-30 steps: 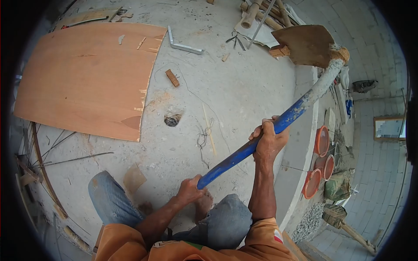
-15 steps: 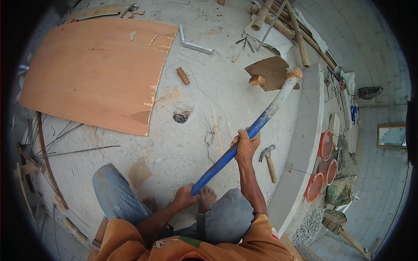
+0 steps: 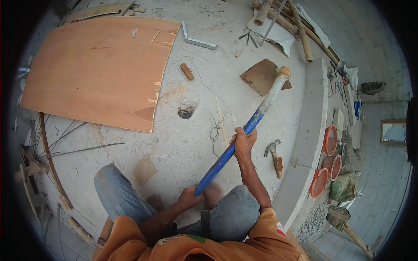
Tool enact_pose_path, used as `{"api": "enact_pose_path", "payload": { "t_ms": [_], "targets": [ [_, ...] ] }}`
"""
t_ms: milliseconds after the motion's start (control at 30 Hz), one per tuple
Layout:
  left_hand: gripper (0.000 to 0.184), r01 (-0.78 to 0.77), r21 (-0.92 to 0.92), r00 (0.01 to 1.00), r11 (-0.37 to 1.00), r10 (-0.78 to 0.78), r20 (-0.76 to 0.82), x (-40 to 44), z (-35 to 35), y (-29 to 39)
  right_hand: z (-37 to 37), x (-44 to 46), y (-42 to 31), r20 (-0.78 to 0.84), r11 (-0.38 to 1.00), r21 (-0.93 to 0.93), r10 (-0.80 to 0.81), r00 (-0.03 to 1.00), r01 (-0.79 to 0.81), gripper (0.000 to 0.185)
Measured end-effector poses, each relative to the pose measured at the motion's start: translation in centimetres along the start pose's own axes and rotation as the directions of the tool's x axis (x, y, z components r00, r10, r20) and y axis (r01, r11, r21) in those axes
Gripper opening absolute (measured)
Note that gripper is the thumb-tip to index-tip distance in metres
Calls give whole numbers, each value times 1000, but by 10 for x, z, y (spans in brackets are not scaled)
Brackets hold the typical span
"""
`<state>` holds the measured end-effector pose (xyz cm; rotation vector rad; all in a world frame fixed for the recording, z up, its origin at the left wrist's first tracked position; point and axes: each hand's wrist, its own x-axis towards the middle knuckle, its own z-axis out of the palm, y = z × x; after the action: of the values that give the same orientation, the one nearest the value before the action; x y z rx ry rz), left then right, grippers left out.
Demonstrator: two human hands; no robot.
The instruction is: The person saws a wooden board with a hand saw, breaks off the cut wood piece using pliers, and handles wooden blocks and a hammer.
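Observation:
A hoe with a blue handle (image 3: 223, 157) slants up and to the right across the middle of the view. My left hand (image 3: 189, 197) is wrapped round its lower end, close to my knees. Farther up, my right hand (image 3: 244, 142) grips the same handle. The upper part of the handle is whitish and crusted, and it meets a broad brown blade (image 3: 260, 78) low over or on the concrete floor; I cannot tell whether it touches. To the right of my right forearm lies a hammer (image 3: 274, 157), with a small wooden block (image 3: 280, 165) against its handle.
A plywood sheet (image 3: 96, 71) covers the floor at the left. Near it are a brick-like piece (image 3: 187, 71), a metal angle (image 3: 199, 43) and a hole (image 3: 186, 111). A concrete ledge (image 3: 303, 143) runs along the right, with orange buckets (image 3: 319, 182) beyond. Bamboo poles (image 3: 303, 39) lie at the top.
The blade has come down and to the left, and both hands still hold the handle. The hammer has come into view. The wooden block, earlier beside the blade, now shows by the hammer.

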<state>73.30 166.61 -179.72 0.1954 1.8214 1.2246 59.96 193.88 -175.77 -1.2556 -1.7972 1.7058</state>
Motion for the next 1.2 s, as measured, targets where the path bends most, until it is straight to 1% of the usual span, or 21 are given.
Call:
{"api": "enact_pose_path", "payload": {
  "t_ms": [67,133,200,267,300,333,400,500,600,700,733,800,833,900,933,1000,1033,1067,1100,1133,1200],
  "targets": [
    [25,-85,111,995,990,91,-48,5,3,-8,-15,0,2,-18,993,113,26,999,-24,26],
    [22,-52,132,998,990,54,-12,12,-1,-9,-32,0,-8,27,991,125,49,998,-52,27],
    [17,38,41,999,998,-39,21,21,-8,-8,-56,0,-14,152,999,39,-5,988,-1,42],
    [14,133,-44,990,990,-131,48,20,-21,36,-88,-13,8,218,1000,23,-20,976,15,63],
    [14,135,-17,987,991,-132,93,20,-22,46,-114,-22,24,176,986,-162,2,984,27,70],
    [14,128,-33,989,991,-125,77,19,-24,52,-146,-33,49,132,987,-160,25,991,-3,70],
    [13,136,-27,989,990,-134,69,17,-34,67,-218,-64,106,-236,896,-443,-84,968,-30,59],
    [12,229,39,972,973,-231,54,13,-55,85,-348,-152,178,-507,608,-719,-125,853,-338,40],
    [12,244,-7,969,970,-243,43,9,-74,118,-465,-261,247,-637,358,-673,164,753,-647,31],
    [18,254,66,967,965,-255,6,6,-99,145,-515,-362,320,-692,193,-634,293,660,-749,33],
    [22,242,61,970,968,-242,0,3,-102,159,-515,-386,344,-698,186,-621,312,645,-761,33],
    [26,224,24,975,974,-223,-14,-4,-108,178,-506,-415,379,-687,286,-319,587,428,-904,31],
    [26,226,37,974,973,-226,-19,-5,-112,187,-489,-415,375,-679,286,-314,599,425,-905,31],
    [32,208,91,978,974,-207,-25,-4,-117,204,-445,-406,359,-639,412,-145,655,403,-899,33],
    [32,199,94,980,975,-198,-26,-3,-116,214,-440,-408,367,-638,420,-141,654,407,-896,33],
    [38,170,140,985,975,-163,-58,-5,-115,231,-429,-402,384,-740,158,-452,484,467,-878,40],
    [43,159,147,987,976,-154,-46,-6,-119,236,-423,-387,360,-755,143,-406,503,420,-902,46],
    [43,150,146,988,978,-143,-61,-6,-123,241,-420,-374,345,-746,159,-415,503,436,-896,46],
    [42,156,133,988,979,-153,-35,-5,-126,246,-420,-362,334,-646,506,-179,587,489,-844,43],
    [42,155,116,988,981,-156,-3,-4,-128,250,-423,-346,315,-538,737,128,614,578,-663,42],
    [42,158,91,987,983,-161,19,-2,-133,257,-406,-287,234,-507,775,207,607,612,-597,39]
  ]
}}
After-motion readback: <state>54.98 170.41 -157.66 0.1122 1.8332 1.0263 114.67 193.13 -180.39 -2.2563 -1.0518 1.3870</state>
